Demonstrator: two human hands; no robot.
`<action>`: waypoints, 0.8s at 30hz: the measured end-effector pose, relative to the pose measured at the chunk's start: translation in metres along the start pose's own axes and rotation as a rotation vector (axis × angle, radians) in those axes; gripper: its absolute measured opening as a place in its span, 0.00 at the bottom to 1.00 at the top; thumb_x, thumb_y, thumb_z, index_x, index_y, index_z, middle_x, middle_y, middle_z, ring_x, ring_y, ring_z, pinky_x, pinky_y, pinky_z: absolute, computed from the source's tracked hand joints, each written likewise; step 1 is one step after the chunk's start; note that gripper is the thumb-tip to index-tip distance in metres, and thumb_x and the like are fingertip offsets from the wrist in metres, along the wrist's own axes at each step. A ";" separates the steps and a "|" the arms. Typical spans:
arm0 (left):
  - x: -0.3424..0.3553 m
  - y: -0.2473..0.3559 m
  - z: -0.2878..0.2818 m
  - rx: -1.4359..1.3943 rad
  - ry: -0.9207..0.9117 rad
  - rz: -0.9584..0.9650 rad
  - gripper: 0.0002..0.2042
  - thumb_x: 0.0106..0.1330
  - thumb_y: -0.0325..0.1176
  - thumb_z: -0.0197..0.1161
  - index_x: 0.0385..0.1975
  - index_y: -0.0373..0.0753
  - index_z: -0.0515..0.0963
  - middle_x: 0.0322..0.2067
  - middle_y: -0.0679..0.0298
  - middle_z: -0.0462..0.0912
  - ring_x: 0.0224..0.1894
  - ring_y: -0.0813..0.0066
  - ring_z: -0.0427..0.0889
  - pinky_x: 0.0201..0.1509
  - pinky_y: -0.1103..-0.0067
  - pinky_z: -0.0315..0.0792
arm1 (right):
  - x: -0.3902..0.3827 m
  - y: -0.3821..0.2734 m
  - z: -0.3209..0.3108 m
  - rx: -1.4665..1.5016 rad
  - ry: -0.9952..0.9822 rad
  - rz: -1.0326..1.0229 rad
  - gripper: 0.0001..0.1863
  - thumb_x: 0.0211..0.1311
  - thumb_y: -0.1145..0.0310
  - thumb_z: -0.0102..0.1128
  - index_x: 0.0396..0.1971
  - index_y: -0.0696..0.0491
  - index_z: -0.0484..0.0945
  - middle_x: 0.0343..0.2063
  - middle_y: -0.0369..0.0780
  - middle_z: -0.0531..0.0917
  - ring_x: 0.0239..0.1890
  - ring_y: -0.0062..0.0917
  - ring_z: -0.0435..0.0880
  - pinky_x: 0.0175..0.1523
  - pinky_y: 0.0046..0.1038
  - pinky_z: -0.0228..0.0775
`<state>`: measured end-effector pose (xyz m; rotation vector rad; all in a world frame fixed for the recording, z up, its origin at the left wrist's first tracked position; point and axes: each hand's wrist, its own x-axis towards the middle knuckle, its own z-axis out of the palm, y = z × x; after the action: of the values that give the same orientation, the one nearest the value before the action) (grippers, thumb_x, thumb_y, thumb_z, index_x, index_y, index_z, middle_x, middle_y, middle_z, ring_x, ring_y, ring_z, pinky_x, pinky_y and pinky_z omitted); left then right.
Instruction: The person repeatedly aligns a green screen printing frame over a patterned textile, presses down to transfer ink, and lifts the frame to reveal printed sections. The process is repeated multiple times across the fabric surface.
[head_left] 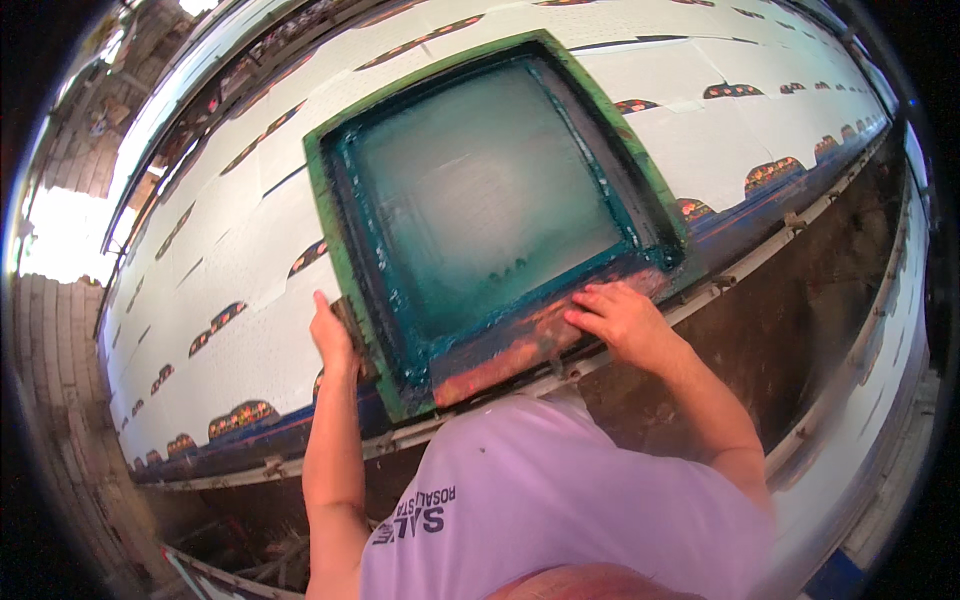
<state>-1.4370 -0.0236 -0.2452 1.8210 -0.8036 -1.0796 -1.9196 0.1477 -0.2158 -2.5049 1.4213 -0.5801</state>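
A screen-printing frame (325,190) with green edges lies tilted on white fabric in front of me. Its mesh (480,190) is pale in the middle, with teal ink around the borders. Along the near inner side runs a worn reddish-brown strip (515,360). My left hand (335,335) grips the frame's left side at a small wooden block (352,328), its thumb pointing up and other fingers partly hidden. Over the near right edge, my right hand (630,325) is closed, its fingers bent onto the reddish-brown strip. The underside of that grip is hidden.
White fabric (215,270) with dark floral motifs covers the long table. A metal rail (735,285) with small brackets follows the near edge. Beyond a dark gap at right stands another white-covered table (860,430). Brick paving (55,380) lies at far left.
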 end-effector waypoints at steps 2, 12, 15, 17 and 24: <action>0.004 -0.001 0.000 0.033 0.021 0.001 0.33 0.87 0.60 0.51 0.39 0.30 0.86 0.33 0.59 0.86 0.34 0.67 0.83 0.44 0.66 0.79 | 0.016 -0.016 0.003 -0.015 0.036 0.001 0.24 0.59 0.74 0.67 0.58 0.48 0.87 0.58 0.44 0.89 0.61 0.42 0.87 0.64 0.44 0.79; 0.002 -0.003 0.007 0.388 0.164 0.248 0.32 0.81 0.59 0.58 0.52 0.27 0.86 0.50 0.38 0.91 0.57 0.41 0.89 0.63 0.58 0.78 | 0.088 -0.045 -0.009 -0.021 -0.298 0.085 0.22 0.58 0.80 0.66 0.52 0.48 0.90 0.43 0.43 0.90 0.49 0.45 0.89 0.54 0.45 0.81; -0.003 0.000 0.009 0.380 0.135 0.268 0.32 0.81 0.59 0.58 0.53 0.28 0.86 0.50 0.38 0.91 0.57 0.39 0.88 0.63 0.56 0.78 | 0.071 -0.061 -0.007 -0.001 -0.291 0.133 0.23 0.58 0.81 0.67 0.53 0.47 0.90 0.44 0.43 0.91 0.50 0.45 0.89 0.55 0.44 0.82; 0.000 -0.003 0.008 0.417 0.138 0.290 0.32 0.81 0.59 0.58 0.52 0.28 0.86 0.50 0.38 0.90 0.57 0.39 0.88 0.63 0.56 0.78 | 0.061 -0.069 0.004 -0.041 -0.236 0.099 0.27 0.54 0.81 0.66 0.56 0.48 0.89 0.48 0.42 0.91 0.52 0.42 0.89 0.57 0.43 0.81; 0.005 -0.005 0.010 0.353 0.084 0.266 0.31 0.81 0.58 0.59 0.53 0.28 0.86 0.51 0.39 0.90 0.57 0.41 0.88 0.64 0.57 0.77 | 0.059 -0.063 0.042 -0.125 0.007 -0.009 0.25 0.59 0.78 0.65 0.58 0.47 0.88 0.52 0.40 0.89 0.55 0.38 0.88 0.59 0.41 0.78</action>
<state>-1.4431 -0.0291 -0.2546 1.9614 -1.2061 -0.7186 -1.8257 0.1292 -0.2167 -2.6081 1.4933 -0.5177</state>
